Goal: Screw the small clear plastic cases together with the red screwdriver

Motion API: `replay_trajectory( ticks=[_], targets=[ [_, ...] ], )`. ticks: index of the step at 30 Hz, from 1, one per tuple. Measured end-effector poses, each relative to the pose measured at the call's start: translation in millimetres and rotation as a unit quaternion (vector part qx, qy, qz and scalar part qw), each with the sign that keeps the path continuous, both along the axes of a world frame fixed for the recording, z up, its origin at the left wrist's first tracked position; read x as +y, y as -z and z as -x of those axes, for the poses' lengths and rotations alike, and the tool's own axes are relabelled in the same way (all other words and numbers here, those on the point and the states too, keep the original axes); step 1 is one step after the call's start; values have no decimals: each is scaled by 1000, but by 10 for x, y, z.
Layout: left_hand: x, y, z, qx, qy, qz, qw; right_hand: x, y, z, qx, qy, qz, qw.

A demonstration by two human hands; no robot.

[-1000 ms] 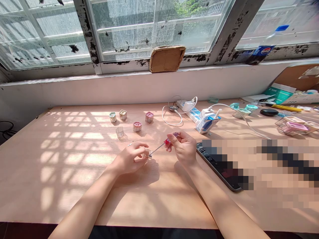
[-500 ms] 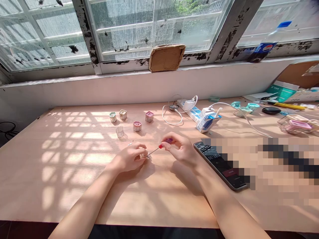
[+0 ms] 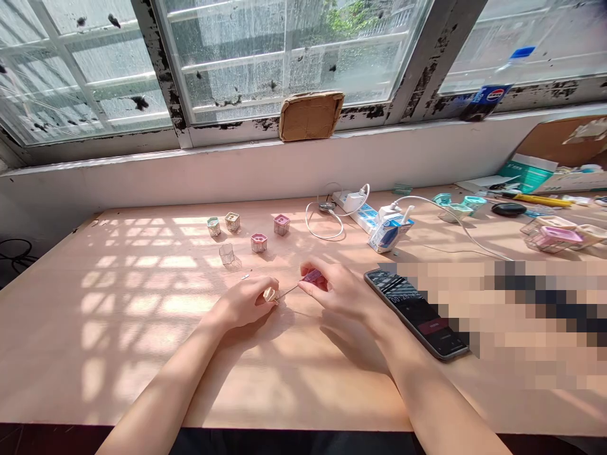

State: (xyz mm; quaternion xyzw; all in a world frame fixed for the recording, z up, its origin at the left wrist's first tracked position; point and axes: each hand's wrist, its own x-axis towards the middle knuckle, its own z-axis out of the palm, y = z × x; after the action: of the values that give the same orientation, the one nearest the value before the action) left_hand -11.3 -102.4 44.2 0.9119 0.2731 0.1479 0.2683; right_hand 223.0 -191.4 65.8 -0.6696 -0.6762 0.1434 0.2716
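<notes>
My left hand point(image 3: 241, 303) pinches a small cream hexagonal piece point(image 3: 269, 294) between thumb and fingers. My right hand point(image 3: 339, 294) is shut on a small screwdriver point(image 3: 294, 285), its pink-red handle partly hidden by the fingers. The thin metal shaft runs left, and its tip meets the piece. The hands are close together above the wooden table point(image 3: 142, 354). Several small hexagonal boxes, such as a pink one point(image 3: 258, 242) and a clear one point(image 3: 226, 253), stand beyond my hands.
A smartphone point(image 3: 416, 314) lies right of my right hand, next to a pixelated patch point(image 3: 521, 316). Farther back are a power strip point(image 3: 353, 203), white cables point(image 3: 325, 222), a drink carton point(image 3: 386, 232) and a wire basket point(image 3: 552, 239) holding pink pieces.
The screwdriver has sunk lower and flatter, with its handle turned further into my right fingers. My right hand has moved slightly down and toward me. The view has tilted slightly.
</notes>
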Motion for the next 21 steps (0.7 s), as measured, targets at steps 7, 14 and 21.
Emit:
replay_trajectory(
  ticks=[7, 14, 21],
  targets=[
    [11, 21, 0, 8, -1, 0, 1000, 13, -6, -90, -20, 11, 47, 999],
    [13, 39, -1, 11, 0, -11, 1000, -12, -96, -54, -11, -5, 76, 997],
    [16, 62, 15, 2, 7, -29, 1000, -56, -117, -51, -33, -4, 80, 996]
  ],
)
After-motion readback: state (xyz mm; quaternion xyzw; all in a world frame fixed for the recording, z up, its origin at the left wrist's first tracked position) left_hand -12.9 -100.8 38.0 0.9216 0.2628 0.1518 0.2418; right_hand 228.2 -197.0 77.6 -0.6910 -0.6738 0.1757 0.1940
